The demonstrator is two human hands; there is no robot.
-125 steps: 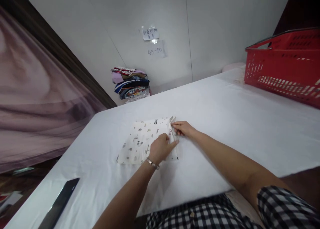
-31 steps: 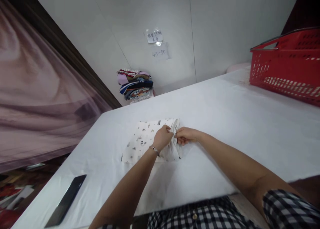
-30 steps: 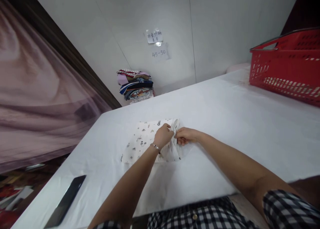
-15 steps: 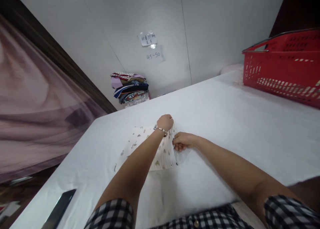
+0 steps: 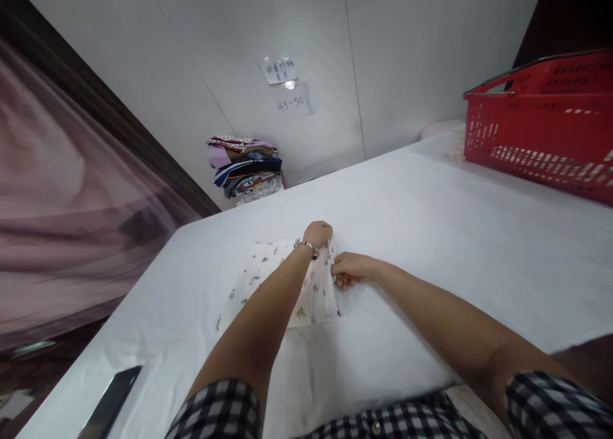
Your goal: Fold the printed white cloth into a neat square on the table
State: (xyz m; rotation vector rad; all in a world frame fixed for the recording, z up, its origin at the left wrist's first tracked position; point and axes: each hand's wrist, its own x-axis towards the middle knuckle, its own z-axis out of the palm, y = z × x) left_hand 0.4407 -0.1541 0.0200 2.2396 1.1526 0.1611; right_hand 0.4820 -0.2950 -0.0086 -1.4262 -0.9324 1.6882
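A thin white cloth with small scattered leaf-like prints (image 5: 261,270) lies on the white-covered table; its exact kind does not show. Its right side is bunched into narrow pleats. My left hand (image 5: 318,233), with a silvery bracelet at the wrist, is closed on the far corner of that pleated side. Slightly nearer and to the right, my right hand (image 5: 352,270) pinches the pleated edge, its fingers curled. My left forearm hides part of the cloth.
A stack of folded clothes (image 5: 246,168) stands beyond the table's far edge, against the wall. At the far right sits a red basket (image 5: 541,123). A dark flat object (image 5: 110,401) lies at the near left, and a pinkish curtain (image 5: 71,190) hangs on the left.
Both hands keep their hold on the cloth and have hardly moved. The whole view has shifted slightly.
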